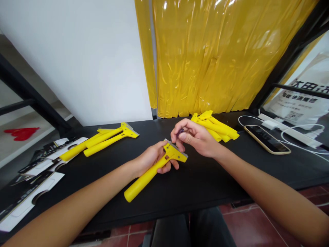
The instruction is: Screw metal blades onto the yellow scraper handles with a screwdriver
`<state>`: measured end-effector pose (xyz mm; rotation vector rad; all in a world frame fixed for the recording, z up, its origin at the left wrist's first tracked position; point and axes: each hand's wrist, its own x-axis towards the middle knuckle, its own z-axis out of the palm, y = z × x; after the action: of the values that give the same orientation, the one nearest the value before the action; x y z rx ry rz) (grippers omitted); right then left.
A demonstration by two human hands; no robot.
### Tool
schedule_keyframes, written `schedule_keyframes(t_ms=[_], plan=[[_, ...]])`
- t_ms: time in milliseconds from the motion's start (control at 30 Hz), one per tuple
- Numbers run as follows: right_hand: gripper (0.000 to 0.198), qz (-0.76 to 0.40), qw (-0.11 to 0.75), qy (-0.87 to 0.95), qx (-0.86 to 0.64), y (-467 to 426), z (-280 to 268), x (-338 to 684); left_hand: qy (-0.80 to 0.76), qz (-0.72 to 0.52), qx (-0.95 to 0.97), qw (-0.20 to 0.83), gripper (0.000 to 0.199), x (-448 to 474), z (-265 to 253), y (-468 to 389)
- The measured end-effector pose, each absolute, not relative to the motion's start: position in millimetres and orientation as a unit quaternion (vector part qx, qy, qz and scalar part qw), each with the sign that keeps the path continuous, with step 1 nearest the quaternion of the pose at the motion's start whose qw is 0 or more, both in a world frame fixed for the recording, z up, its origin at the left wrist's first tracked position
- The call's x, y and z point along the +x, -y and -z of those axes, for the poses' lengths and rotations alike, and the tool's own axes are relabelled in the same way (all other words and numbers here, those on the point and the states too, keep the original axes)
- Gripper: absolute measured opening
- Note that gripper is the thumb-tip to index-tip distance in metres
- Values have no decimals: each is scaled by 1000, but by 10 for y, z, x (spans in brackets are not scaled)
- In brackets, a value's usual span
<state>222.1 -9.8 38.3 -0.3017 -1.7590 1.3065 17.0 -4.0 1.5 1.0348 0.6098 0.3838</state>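
Note:
A yellow scraper point(147, 180) lies slantwise across my left hand point(151, 159), which grips it near the head. Its handle points down toward me, and a metal strip edges its wide head. Above that head, the fingers of my right hand point(195, 137) pinch a small screwdriver point(181, 131) by its dark purple handle. Its thin shaft points toward a screw on the scraper's head, but whether the tip touches is too small to tell. More yellow scrapers point(102, 140) lie on the left, and a pile of yellow scrapers point(216, 127) sits behind my right hand.
White and black cardboard sleeves point(33, 202) are scattered at the left of the black table point(205, 185). A phone point(267, 139) rests at the right beside a white power strip point(290, 130) and loose cables. Yellow plastic curtain point(205, 61) and a white panel point(89, 58) stand behind.

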Motion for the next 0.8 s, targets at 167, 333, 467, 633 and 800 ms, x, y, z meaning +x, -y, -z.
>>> schedule_keyframes(t_ms=[167,333,467,633,800], plan=[[14,-526,396,745,-110,133,-407,2245,-270,-145,499,811,61,148,-8,31],[13,-549,389,734,-95,140,-410,2246,-263,-122,511,809,62,146,-50,44],[12,-548,387,737,-88,133,-433,2276,-261,-105,530,800,60,165,-113,82],[15,-522,345,776,-83,176,-471,2277,-263,-75,550,789,59,174,-158,120],[25,-531,383,751,-80,201,-427,2222,-280,-87,533,794,57,168,-129,85]])
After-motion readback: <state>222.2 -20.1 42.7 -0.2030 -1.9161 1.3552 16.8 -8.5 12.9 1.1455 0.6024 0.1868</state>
